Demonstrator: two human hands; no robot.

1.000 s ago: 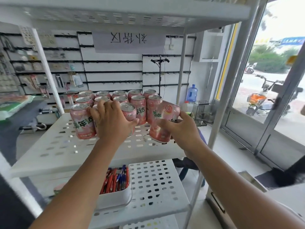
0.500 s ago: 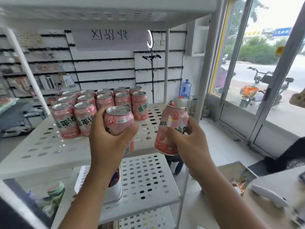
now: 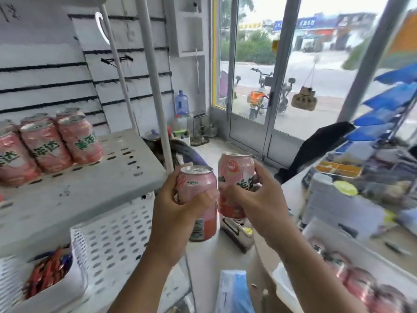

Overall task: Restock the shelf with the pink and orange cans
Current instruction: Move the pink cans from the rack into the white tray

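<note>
Pink cans (image 3: 47, 145) stand upright in a tight cluster at the far left of the white perforated shelf (image 3: 94, 193), labels facing out; the shelf's near and right part is bare, presumably the room meant for more stock. Below it a white slotted basket (image 3: 108, 240) holds a bundle of pens (image 3: 47, 272), which looks unrelated to the job. Just off the shelf's right corner, in the air, the left hand (image 3: 178, 213) wraps its fingers round the left can (image 3: 198, 184), gripping the body under the rim so the top sits level. Close beside it, perhaps touching, the right hand (image 3: 261, 204) clamps the right can (image 3: 234, 175) between thumb and fingers at mid-height, also upright. Taking 1 can per hand likely halves the trips, and keeping both upright would let each go straight down on its base. At the lower right an open carton (image 3: 284, 285) shows several more blurred pink spare cans (image 3: 361, 283), probably the supply. No orange can is visible. Seemingly the 2 held cans need to go left onto the bare stretch next to the cluster.
</note>
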